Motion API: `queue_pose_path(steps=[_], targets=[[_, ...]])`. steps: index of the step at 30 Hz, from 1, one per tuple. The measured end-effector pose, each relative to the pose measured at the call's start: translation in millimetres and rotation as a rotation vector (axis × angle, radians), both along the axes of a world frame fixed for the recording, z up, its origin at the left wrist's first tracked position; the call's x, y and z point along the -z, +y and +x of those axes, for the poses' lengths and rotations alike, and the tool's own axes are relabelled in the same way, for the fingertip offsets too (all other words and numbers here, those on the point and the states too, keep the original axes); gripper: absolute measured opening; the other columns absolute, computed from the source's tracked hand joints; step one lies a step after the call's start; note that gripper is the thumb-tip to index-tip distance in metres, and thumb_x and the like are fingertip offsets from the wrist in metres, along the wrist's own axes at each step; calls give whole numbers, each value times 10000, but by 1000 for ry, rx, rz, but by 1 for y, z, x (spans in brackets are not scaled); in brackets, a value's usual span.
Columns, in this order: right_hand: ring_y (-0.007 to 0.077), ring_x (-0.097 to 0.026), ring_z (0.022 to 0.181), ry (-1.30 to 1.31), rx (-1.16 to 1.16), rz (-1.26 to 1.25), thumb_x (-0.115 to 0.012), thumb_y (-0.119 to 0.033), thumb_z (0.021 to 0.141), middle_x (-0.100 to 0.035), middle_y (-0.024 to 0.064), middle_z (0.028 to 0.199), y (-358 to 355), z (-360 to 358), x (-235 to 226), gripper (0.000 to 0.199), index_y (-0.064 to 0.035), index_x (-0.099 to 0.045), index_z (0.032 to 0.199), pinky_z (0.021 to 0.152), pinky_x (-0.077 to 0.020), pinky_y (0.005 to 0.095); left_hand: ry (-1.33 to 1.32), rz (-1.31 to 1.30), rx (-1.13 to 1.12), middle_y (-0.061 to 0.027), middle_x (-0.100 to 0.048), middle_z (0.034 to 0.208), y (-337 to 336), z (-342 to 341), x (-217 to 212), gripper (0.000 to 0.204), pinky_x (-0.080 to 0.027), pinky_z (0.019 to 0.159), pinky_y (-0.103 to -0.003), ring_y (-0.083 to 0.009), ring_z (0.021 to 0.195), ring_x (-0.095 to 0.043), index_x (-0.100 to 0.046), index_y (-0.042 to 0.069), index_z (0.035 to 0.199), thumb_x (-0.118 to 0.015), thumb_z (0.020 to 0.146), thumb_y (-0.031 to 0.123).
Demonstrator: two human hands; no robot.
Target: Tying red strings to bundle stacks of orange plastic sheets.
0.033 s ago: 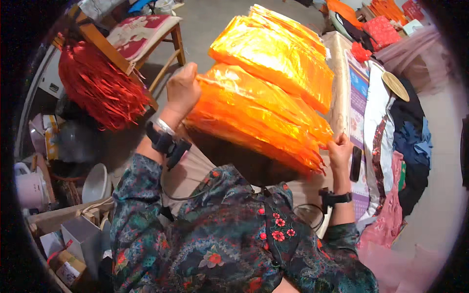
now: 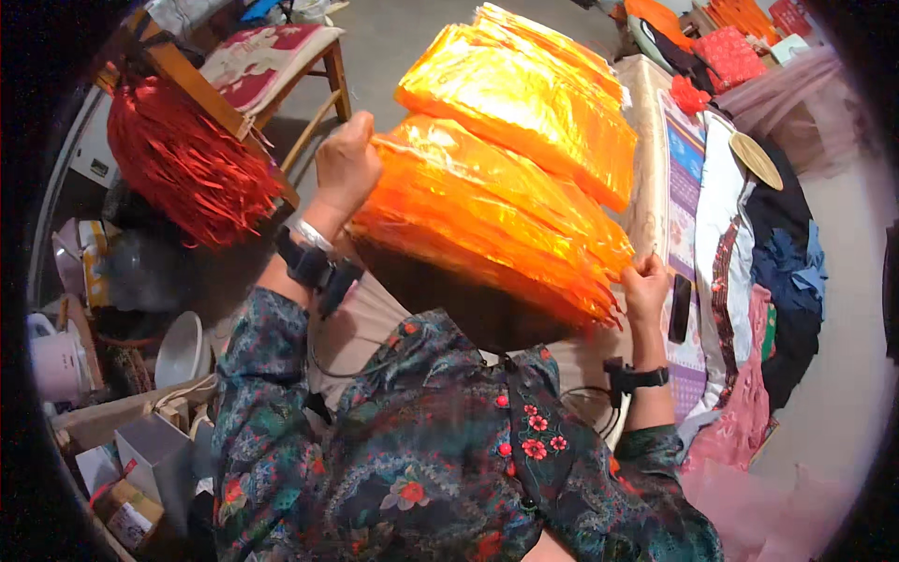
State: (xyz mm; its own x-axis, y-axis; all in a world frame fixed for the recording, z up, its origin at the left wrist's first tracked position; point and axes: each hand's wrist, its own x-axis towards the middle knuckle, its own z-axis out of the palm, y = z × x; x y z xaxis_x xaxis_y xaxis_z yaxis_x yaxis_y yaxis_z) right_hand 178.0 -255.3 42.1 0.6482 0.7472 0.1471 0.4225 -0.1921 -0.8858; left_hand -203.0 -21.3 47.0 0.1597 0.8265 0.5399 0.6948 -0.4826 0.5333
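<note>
A thick stack of shiny orange plastic sheets or bags lies across the middle, in front of my chest. My left hand is closed in a fist at the near bundle's left corner, gripping its edge. At the right corner of that bundle, my right hand pinches the edge between thumb and fingers. A second orange bundle lies just beyond, overlapped by the near one. Its far edges are fanned into several layers. Glare washes out part of the surface, and what lies under the stack is mostly hidden.
Red tassel-like strips hang from a wooden chair at left. A wooden box with cartons stands lower left, near a white bowl. At right are a black phone, piled clothes and a woven fan.
The whole view has shifted very slightly, with things a few pixels further left and up. Both hands keep their grip on the orange sheets.
</note>
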Motion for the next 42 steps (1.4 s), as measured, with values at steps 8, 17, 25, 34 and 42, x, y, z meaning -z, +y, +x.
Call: queue_pose_path(steps=[8,17,25,34,42], targets=[[68,-382,525,-226,38,-82,-692,-97,725,-420,-17,570,2,-15,9,293,-52,-419,627,480,-336,239,-553,-311,134,-71,-597,641,-7,1,31,66,-454,581,-270,-108,603,-567,-594,5,788,-536,759,21],[159,-448,509,-350,57,-53,-594,-8,679,-469,61,555,11,-29,5,160,-49,-446,635,491,-385,307,-885,-503,162,-31,-586,691,-9,40,10,98,-450,591,-237,-84,663,-540,-556,13,742,-647,714,35],[49,-362,546,-34,46,104,-567,55,659,-399,-48,606,-17,-1,12,203,-86,-423,630,495,-315,199,-247,-50,225,-7,-532,587,17,-12,35,39,-375,478,-280,-96,542,-495,-559,30,755,-590,753,54],[46,-395,555,-257,-133,-57,-594,37,709,-451,-28,627,-34,-3,16,145,-29,-552,832,508,-338,196,-820,-829,367,7,-627,781,25,-42,61,130,-403,497,-207,-55,613,-547,-619,70,958,-589,833,91],[232,-555,671,-558,-379,-107,-571,-16,749,-559,120,794,-46,-5,38,174,-18,-591,922,615,-456,305,-717,-595,346,-43,-623,932,-18,-48,93,191,-480,740,-242,-121,817,-590,-597,-2,1002,-494,842,-13]])
